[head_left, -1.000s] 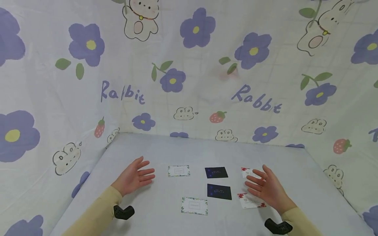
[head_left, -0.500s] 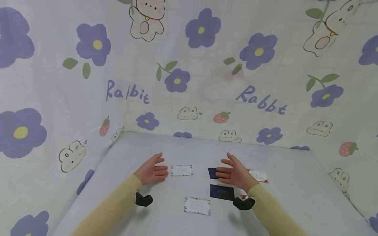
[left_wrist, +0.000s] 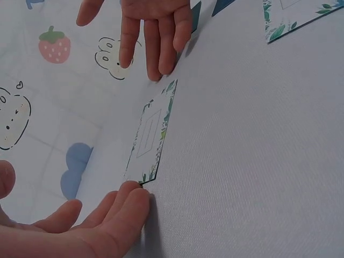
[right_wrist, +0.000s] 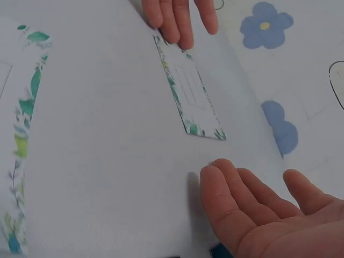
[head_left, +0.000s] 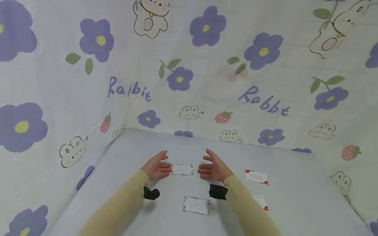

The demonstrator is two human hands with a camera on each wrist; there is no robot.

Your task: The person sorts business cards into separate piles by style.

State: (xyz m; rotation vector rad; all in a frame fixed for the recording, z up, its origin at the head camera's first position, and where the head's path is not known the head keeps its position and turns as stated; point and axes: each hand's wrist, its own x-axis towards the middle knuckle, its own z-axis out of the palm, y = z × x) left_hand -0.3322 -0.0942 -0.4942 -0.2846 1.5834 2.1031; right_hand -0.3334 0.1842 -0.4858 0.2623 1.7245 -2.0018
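Note:
A white card with a leafy green border (head_left: 182,169) lies flat on the table between the two hands. The left hand (head_left: 156,167) has its fingers extended, fingertips right at the card's left edge. Facing it from the other side is the right hand (head_left: 215,167), fingers loosely straight and holding nothing. In the right wrist view a gap of bare cloth separates the right fingertips (right_wrist: 212,174) from the card. A second leaf-bordered card (head_left: 196,205) lies nearer the person. Two dark cards are hidden behind the right arm in the head view; parts of one dark card (left_wrist: 222,6) show in the left wrist view.
Two white cards with red flowers lie at the right: the far one (head_left: 256,176) in full view, the near one (head_left: 261,202) partly behind the right sleeve. A white cloth (head_left: 307,196) covers the table. Patterned curtains (head_left: 206,82) hang around it.
The right hand has moved left from over the red-flowered cards, past the dark cards. The left hand has moved right, up to the far leaf-bordered card. The cards in view stay put.

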